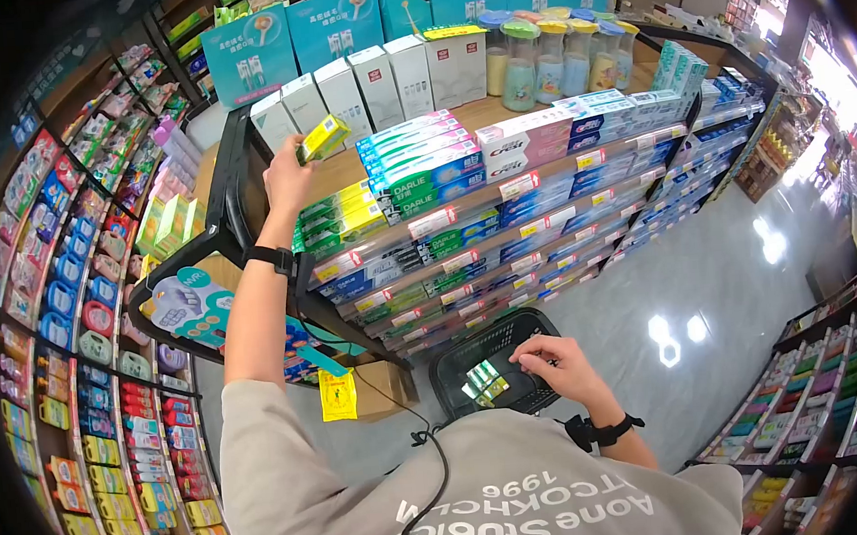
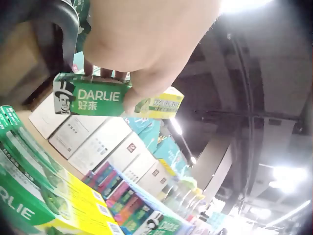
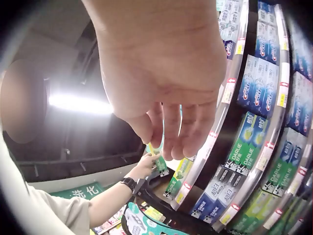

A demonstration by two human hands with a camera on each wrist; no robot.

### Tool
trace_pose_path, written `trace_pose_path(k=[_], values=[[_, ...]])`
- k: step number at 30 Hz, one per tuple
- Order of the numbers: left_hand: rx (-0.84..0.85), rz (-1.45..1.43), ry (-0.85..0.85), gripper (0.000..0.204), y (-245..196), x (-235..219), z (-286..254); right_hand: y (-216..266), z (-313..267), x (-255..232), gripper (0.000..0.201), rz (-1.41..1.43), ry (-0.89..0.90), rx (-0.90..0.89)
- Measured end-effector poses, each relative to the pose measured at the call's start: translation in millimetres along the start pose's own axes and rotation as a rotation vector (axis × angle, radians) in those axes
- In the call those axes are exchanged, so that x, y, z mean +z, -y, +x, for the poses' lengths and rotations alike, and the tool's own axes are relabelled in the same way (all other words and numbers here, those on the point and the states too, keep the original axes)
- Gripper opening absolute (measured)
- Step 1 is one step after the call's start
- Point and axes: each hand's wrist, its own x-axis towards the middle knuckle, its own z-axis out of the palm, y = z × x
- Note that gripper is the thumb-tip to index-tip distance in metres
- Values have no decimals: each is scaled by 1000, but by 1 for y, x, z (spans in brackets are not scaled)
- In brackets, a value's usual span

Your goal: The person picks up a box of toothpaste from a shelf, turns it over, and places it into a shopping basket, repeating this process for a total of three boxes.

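My left hand grips a green-and-yellow Darlie toothpaste box above the left end of the shelf top. In the left wrist view, the thumb and fingers hold the toothpaste box around its middle, Darlie lettering facing the camera. Just below lies a stack of matching green-and-yellow boxes. My right hand hangs over the right side of a black basket. Its fingers are loosely bent with nothing between them, as the right hand also shows up close. Several small boxes lie inside the basket.
More Darlie boxes and Crest boxes line the shelf top. White cartons and lidded canisters stand behind. A dark post edges the shelf's left end. A cardboard box sits beside the basket; a cable crosses the shirt.
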Motion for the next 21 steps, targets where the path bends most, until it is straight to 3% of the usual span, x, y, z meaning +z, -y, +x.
trace_pose_path(k=[9, 12, 15, 16, 21], values=[[-249, 225, 441, 57, 34, 27, 4, -9, -10, -4, 14, 9, -60, 32], [-261, 271, 525, 56, 33, 31, -2, -8, -10, -3, 15, -7, -50, 48], [-298, 214, 711, 59, 61, 51, 2, -6, -8, -1, 15, 5, -46, 60], [-238, 198, 776, 61, 66, 48, 3, -10, -8, 0, 15, 21, -51, 65], [-173, 188, 733, 70, 44, 38, -16, -16, -3, 10, 14, 69, -37, 61]])
